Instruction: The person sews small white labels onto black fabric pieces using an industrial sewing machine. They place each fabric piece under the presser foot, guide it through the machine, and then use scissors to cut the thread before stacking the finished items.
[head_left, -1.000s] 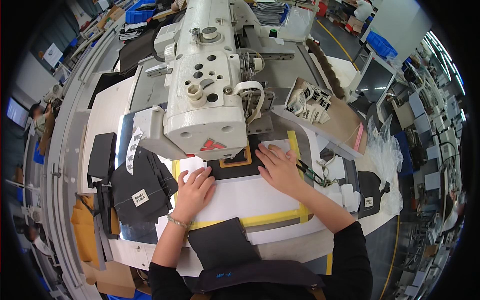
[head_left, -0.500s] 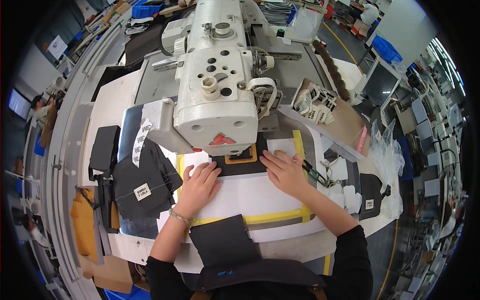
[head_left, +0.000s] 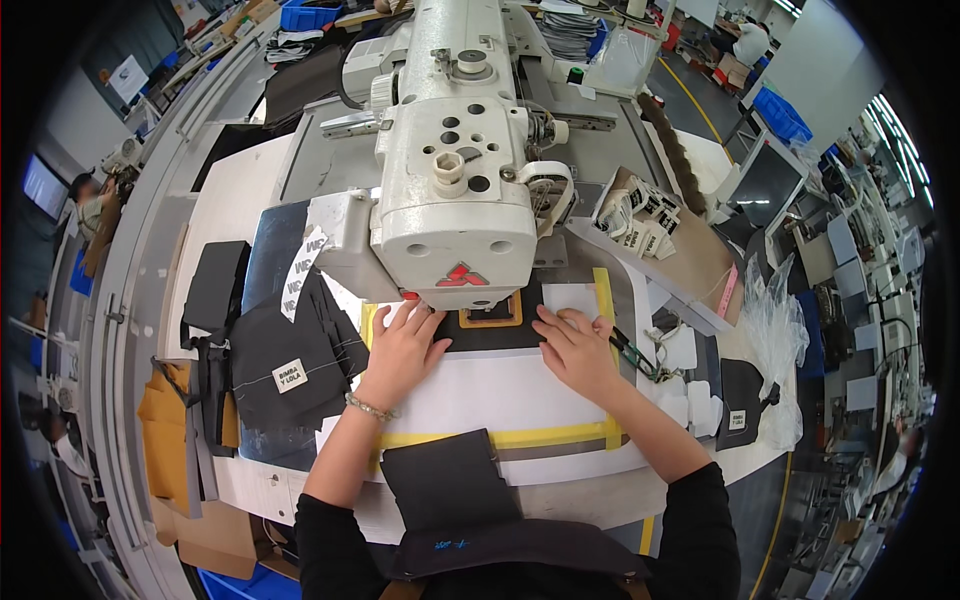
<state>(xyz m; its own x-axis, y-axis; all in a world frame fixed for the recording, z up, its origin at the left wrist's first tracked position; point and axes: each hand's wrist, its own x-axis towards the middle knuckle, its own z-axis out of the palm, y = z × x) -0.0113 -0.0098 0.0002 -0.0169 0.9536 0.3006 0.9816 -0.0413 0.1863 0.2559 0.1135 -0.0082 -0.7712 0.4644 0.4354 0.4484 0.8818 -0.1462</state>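
Note:
A black fabric piece (head_left: 466,340) lies flat beneath the head of a white sewing machine (head_left: 455,232). On top of it, under the machine head, sits a yellow-orange rectangular frame (head_left: 514,311). My left hand (head_left: 405,347) rests palm down with spread fingers, fingertips on the fabric's left end. At the opposite end, my right hand (head_left: 582,355) touches the fabric with slightly bent, spread fingers. Neither hand grasps anything. Beneath the fabric is a white sheet (head_left: 490,395) edged with yellow tape (head_left: 535,435). The needle area is mostly hidden by the machine head.
Black fabric pieces (head_left: 270,350) with a pale label are stacked at left. A cardboard tray (head_left: 690,275) holding labels stands at right, near dark-handled scissors or snips (head_left: 630,352). Another black piece (head_left: 450,490) hangs over the front edge. A clear plastic bag (head_left: 782,375) lies far right.
The view has shifted slightly, so the machine appears farther right. My left fingertips sit a little farther forward on the fabric, and my right fingers are somewhat more bent. The fabric stays under the frame.

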